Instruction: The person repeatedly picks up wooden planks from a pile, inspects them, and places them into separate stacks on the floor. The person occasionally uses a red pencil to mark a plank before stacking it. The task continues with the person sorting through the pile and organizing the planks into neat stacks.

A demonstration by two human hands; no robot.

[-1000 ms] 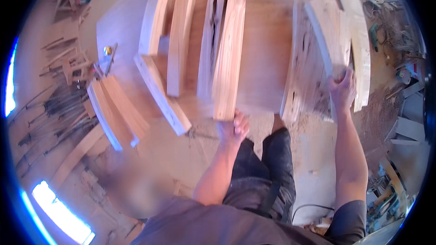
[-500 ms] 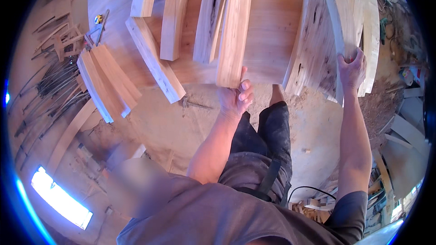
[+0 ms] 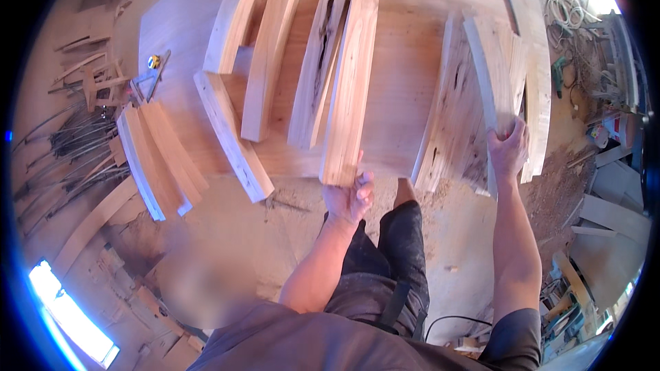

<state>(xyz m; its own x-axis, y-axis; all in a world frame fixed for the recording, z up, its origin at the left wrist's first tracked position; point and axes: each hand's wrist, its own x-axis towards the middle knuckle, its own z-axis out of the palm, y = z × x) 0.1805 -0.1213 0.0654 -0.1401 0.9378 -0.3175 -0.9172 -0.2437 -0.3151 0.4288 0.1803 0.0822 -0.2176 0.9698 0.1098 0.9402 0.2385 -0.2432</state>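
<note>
Both hands lower in view | left hand (image 3: 350, 196) grips plank (image 3: 350, 82) | right hand (image 3: 509, 148) grips (curved) board (image 3: 491, 69)

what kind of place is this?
Most likely a woodworking shop. Rough curved planks lie across a big plywood sheet, sawdust covers the floor, and offcuts pile at the left. The left hand and right hand each hold a plank end.

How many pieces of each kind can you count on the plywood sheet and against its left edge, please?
Curved timber pieces lying on the plywood sheet: 7, with the left hand on one and the right hand on another.
Curved planks stacked at the left edge: 2.
Yellow tape measure: 1.
Total: 10.
</note>
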